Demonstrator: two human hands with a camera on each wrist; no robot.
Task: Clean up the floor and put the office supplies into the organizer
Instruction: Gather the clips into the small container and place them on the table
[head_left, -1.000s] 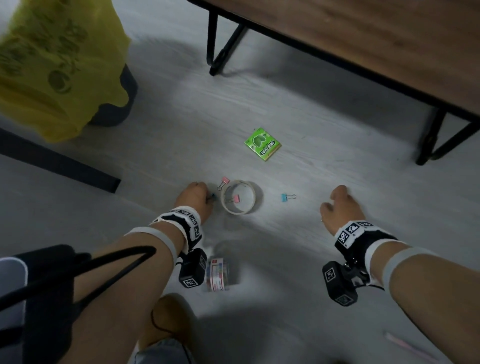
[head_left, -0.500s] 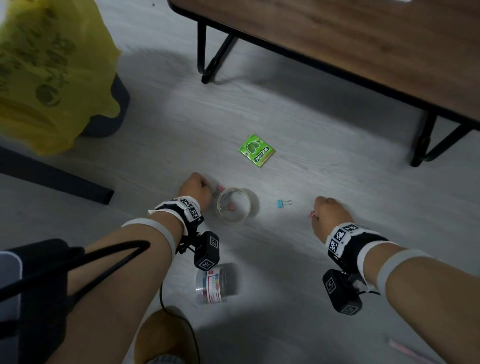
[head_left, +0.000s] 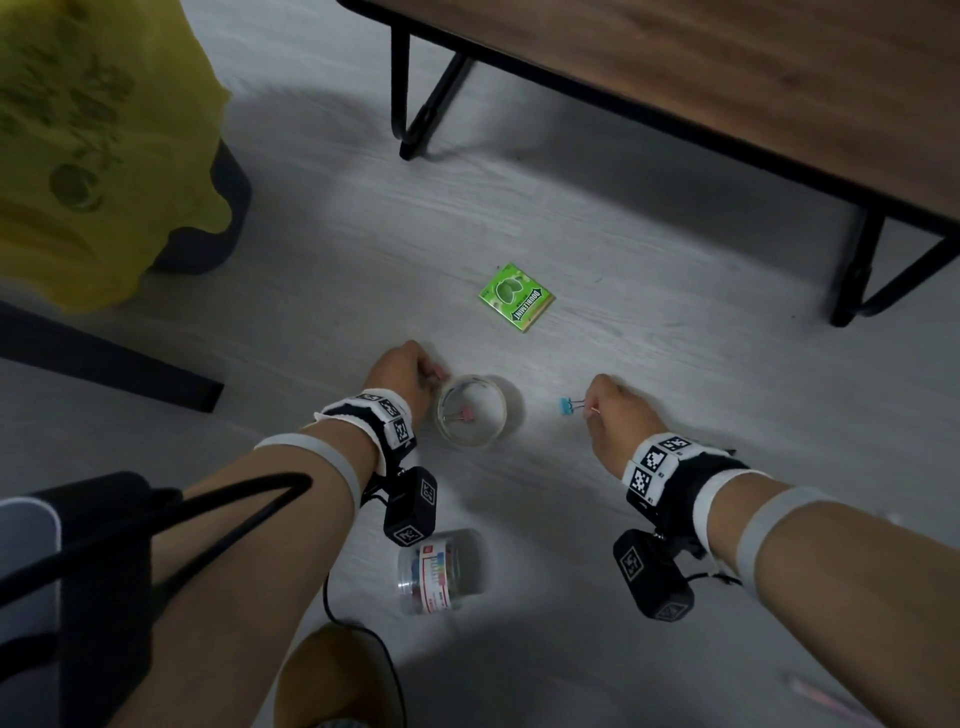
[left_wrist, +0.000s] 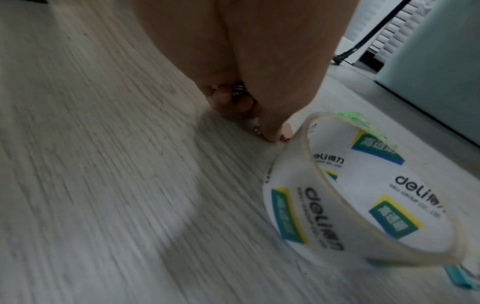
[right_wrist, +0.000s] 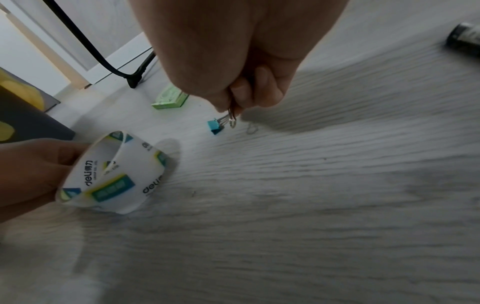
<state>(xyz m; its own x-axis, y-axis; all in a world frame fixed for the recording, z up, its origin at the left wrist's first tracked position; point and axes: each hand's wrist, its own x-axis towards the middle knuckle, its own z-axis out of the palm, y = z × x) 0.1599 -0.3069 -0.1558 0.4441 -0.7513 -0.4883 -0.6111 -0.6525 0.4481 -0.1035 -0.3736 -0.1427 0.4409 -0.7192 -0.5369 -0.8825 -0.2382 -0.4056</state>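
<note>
On the grey floor lies a roll of clear tape (head_left: 470, 434) (left_wrist: 298, 205) (right_wrist: 116, 174) with a pink clip (head_left: 463, 414) inside its ring. My left hand (head_left: 410, 374) is curled against the roll's left side. Its fingertips pinch another pink binder clip (head_left: 440, 371) (left_wrist: 285, 134), and metal clip wires (left_wrist: 235, 90) show inside its curled fingers. My right hand (head_left: 610, 410) pinches the wire handle of a blue binder clip (head_left: 565, 405) (right_wrist: 215, 126) that is on the floor, right of the roll. A clear jar of clips (head_left: 441, 571) lies on its side near my left wrist.
A green gum box (head_left: 516, 296) (right_wrist: 170, 98) lies beyond the roll. A wooden table (head_left: 727, 78) with black legs stands at the back right, a bin with a yellow bag (head_left: 104, 156) at the back left. A pink pen (head_left: 821, 696) lies at the lower right.
My right hand has moved left to the blue clip and taken its handle. My left hand has shifted to the pink clip at the roll's left edge.
</note>
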